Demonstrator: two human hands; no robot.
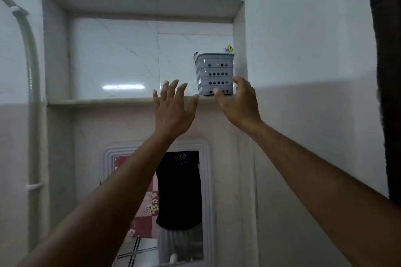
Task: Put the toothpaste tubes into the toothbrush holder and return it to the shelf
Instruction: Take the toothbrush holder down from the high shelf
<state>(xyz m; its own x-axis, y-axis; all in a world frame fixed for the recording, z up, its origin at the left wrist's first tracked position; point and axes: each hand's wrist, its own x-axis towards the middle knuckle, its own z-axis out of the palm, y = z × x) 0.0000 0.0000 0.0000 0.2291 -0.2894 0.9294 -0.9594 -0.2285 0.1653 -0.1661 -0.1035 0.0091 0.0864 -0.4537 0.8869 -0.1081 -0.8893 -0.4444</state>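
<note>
A grey perforated toothbrush holder (214,73) stands upright at the right end of the shelf (97,101), inside a tiled wall niche. Small coloured bits poke above its rim; I cannot tell what they are. No toothpaste tube shows clearly. My right hand (237,102) is raised to the holder's lower right corner, thumb at its front base and fingers by its right side, touching or nearly so. My left hand (173,108) is raised just left of the holder, fingers spread, holding nothing.
The niche's right wall (239,50) is close beside the holder. A white pipe (32,93) runs down the left wall. Below the shelf hangs a framed mirror (158,201) reflecting a person in a dark shirt. A dark door edge (388,93) is at far right.
</note>
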